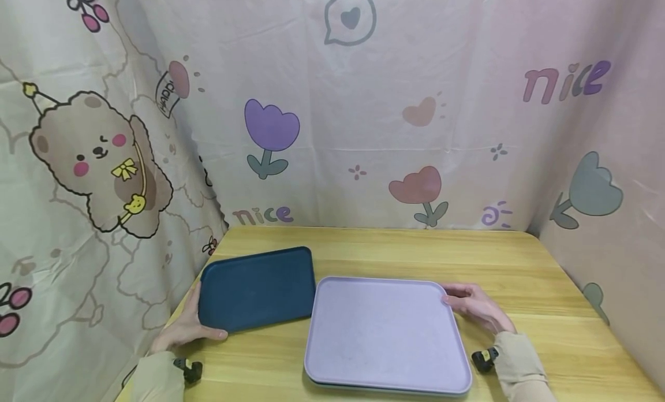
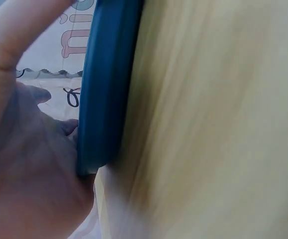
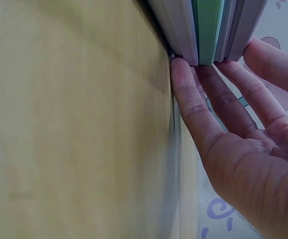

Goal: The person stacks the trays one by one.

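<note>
A dark blue tray [image 1: 257, 289] lies on the table at the left, slightly turned. My left hand [image 1: 182, 327] spans its near left corner, thumb along the near edge and the fingers at the left side. In the left wrist view the palm is close against the blue tray's edge [image 2: 106, 89]. To the right lies a stack of trays, topped by a lilac tray [image 1: 387, 335]. My right hand [image 1: 478, 306] touches its far right corner, thumb at the top rim. Its fairly straight fingers [image 3: 193, 104] touch the stacked edges, where a green tray [image 3: 208, 30] shows between paler ones.
The wood-grain table [image 1: 260, 364] runs back to a printed curtain [image 1: 353, 113]. Curtains also hang close along the left and right sides. The blue tray's right edge lies close beside the lilac tray's left edge. A small black camera [image 1: 189, 370] is on each wrist.
</note>
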Demonstrator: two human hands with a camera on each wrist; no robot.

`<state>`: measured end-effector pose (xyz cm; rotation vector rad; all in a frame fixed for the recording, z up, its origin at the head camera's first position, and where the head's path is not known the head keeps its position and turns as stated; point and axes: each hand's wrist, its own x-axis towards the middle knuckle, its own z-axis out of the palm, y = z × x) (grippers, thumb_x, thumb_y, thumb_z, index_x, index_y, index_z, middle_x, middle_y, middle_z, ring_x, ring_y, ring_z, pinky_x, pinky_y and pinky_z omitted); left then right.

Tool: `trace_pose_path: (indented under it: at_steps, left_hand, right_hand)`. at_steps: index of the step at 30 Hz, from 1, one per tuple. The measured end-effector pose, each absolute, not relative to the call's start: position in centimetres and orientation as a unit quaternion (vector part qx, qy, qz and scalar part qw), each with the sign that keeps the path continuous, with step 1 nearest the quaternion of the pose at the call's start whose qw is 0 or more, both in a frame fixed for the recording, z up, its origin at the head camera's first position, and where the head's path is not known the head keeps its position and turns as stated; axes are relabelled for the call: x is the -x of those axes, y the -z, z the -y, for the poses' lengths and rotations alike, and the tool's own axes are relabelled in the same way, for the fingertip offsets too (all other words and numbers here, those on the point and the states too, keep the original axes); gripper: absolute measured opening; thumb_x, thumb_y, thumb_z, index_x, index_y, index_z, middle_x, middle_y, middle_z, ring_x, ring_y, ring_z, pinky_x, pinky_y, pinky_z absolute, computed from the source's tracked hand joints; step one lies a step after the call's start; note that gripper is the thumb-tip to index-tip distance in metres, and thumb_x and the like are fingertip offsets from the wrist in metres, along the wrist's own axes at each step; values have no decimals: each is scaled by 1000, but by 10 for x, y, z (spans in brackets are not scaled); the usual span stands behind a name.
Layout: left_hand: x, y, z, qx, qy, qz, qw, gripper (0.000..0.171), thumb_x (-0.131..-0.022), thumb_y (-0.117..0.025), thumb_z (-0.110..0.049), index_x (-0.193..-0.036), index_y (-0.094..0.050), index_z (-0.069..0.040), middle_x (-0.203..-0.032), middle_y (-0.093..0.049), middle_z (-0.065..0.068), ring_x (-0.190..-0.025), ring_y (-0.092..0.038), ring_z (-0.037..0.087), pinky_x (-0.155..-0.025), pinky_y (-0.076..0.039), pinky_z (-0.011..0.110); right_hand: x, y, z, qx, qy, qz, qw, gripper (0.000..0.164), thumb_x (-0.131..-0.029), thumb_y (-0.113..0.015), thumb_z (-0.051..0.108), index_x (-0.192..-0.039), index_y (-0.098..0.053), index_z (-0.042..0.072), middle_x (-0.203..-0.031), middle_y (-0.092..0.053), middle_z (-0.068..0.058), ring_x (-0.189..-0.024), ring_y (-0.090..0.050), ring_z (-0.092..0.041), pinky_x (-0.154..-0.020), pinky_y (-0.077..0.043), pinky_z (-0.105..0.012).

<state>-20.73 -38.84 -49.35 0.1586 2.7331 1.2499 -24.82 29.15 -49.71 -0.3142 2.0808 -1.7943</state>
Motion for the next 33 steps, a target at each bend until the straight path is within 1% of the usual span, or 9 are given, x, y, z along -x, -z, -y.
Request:
trace_pose_path:
  at_steps: [2,7,10,14,18,20,23,26,33]
  left_hand:
    - [208,494,387,-54,-420,-904,55,146,-67,-91,-14,-155,24,0,-159,18,40,-144,11,65,-110,-4,82]
    - [214,495,383,-50,-424,-904,24,143,-66,-91,-14,-157,19,0,-160,11,40,-144,3,65,-109,-10,82]
    - [217,496,380,-29,-422,-906,22,143,-68,-90,-16,-156,22,0,-161,12,40,-145,0,64,-111,-13,80]
    - [222,496,376,12,-425,-905,28,144,-70,-89,-20,-154,27,1,-161,13,39,-147,1,62,-116,-12,76]
    - [227,496,370,58,-444,-894,29,144,-73,-89,-23,-154,28,0,-163,8,38,-150,-1,57,-122,-13,69]
    - [230,496,367,83,-453,-887,28,142,-75,-88,-23,-154,28,-1,-164,6,37,-152,-2,55,-123,-14,66]
    - [235,498,361,103,-472,-876,8,137,-78,-87,-21,-155,24,1,-164,0,37,-152,-5,54,-124,-15,65]
    - [240,498,353,120,-465,-877,-5,132,-79,-86,-24,-156,18,4,-163,-5,36,-151,-8,54,-124,-17,64]
    - [253,498,331,127,-460,-879,-16,129,-80,-85,-26,-157,13,6,-163,-9,37,-151,-11,54,-123,-18,64]
  right_hand:
    - [249,497,-291,109,636,-740,188,62,-100,-59,10,-145,-30,-22,-131,-67,-10,-105,-64,2,-92,-54,-17]
    - [249,498,-291,100,638,-740,189,62,-100,-59,10,-145,-30,-22,-126,-69,-1,-105,-64,1,-93,-54,-17]
    - [249,498,-292,109,639,-738,189,62,-100,-58,10,-145,-30,-22,-125,-69,3,-106,-64,1,-93,-54,-17]
    - [249,499,-293,122,641,-734,186,61,-101,-57,9,-144,-29,-23,-122,-69,7,-105,-64,2,-92,-54,-17]
    - [249,499,-293,123,641,-735,183,61,-100,-58,9,-144,-30,-23,-117,-70,12,-104,-64,2,-91,-54,-17]
    - [249,499,-294,122,641,-735,185,61,-100,-58,9,-144,-30,-23,-116,-70,12,-104,-64,2,-91,-54,-17]
    - [249,499,-294,116,639,-737,185,61,-100,-58,10,-144,-30,-22,-114,-69,13,-102,-64,2,-89,-54,-17]
    - [249,499,-294,109,637,-741,185,62,-100,-59,11,-144,-31,-21,-114,-69,13,-101,-63,2,-88,-54,-17]
    - [249,498,-293,106,634,-744,183,60,-101,-59,11,-145,-33,-20,-114,-70,12,-96,-62,2,-86,-54,-17]
